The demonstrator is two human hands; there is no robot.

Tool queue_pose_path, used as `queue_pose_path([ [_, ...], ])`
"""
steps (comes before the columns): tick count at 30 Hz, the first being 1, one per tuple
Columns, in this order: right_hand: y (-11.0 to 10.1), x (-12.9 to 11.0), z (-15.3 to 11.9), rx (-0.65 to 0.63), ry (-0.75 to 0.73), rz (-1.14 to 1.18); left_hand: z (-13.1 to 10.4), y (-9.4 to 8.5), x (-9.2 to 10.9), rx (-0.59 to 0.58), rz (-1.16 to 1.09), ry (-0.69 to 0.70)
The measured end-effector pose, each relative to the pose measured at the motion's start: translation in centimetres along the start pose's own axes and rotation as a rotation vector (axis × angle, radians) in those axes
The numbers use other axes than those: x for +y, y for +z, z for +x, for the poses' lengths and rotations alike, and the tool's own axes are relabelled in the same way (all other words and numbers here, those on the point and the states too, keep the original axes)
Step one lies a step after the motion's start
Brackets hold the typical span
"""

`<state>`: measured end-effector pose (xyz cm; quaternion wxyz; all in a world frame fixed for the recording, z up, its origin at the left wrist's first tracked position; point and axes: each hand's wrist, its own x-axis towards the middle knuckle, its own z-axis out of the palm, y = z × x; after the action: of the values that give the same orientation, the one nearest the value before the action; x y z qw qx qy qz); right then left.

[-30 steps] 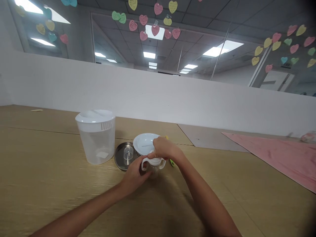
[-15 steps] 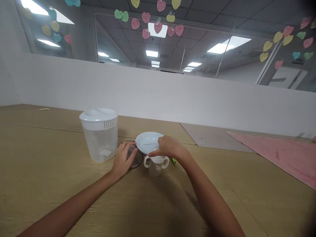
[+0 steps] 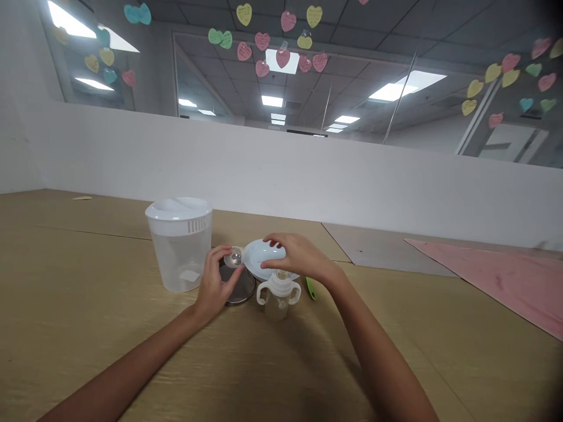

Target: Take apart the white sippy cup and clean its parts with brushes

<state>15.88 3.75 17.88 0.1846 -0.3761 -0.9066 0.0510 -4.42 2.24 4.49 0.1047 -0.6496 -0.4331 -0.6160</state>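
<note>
My left hand [image 3: 215,283] grips a small clear dome-shaped cap [image 3: 234,258] between thumb and fingers, raised over a dark round dish with a metal rim [image 3: 241,288]. A baby bottle [image 3: 278,296] with a white collar and two white side handles stands upright in front of me, its pale teat uncovered. Just above the bottle, my right hand [image 3: 297,255] hovers with thumb and fingers apart, holding nothing. Behind the bottle, a white bowl or plate [image 3: 255,258] is partly hidden by this hand.
A translucent bucket with a white lid [image 3: 180,246] stands left of the dark dish. Right of the bottle lies a green-handled item [image 3: 311,289], partly hidden. A pink sheet [image 3: 497,281] covers the right of the table, and a white wall [image 3: 308,176] rises behind.
The clear cap now shows in my left hand, raised over the dark dish. My right hand has come up off the bottle top and opened, exposing the teat.
</note>
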Motion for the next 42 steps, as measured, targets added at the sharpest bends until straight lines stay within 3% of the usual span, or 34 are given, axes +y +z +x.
queue_pose_path([
  [4,0.8,-0.9,0.2,-0.068,-0.258,0.131,-0.6,-0.2,1.4,0.046,-0.068,0.297],
  [7,0.8,-1.2,0.3,-0.110,-0.319,0.198,-0.9,-0.2,2.1,0.013,-0.080,0.347],
  [11,0.3,-0.2,0.4,0.014,-0.207,0.209,-1.1,0.0,2.4,-0.067,-0.095,0.161],
  [17,-0.7,1.4,0.1,0.199,-0.177,0.386,-2.5,0.7,2.5,-0.545,-0.292,-0.090],
  [20,-1.4,1.3,-0.3,0.212,-0.149,0.342,-3.2,1.1,2.7,-0.686,-0.333,-0.164],
  [31,-2.2,2.5,-0.5,-0.170,-0.068,0.461,-2.1,0.8,3.3,-0.762,-0.419,-0.343],
  [37,-1.6,3.0,-0.5,-0.332,0.008,0.352,-2.2,0.8,3.5,-0.714,-0.559,-0.429],
  [42,-1.7,3.0,-0.6,-0.480,-0.064,0.257,-2.1,0.7,3.7,-0.742,-0.501,-0.409],
])
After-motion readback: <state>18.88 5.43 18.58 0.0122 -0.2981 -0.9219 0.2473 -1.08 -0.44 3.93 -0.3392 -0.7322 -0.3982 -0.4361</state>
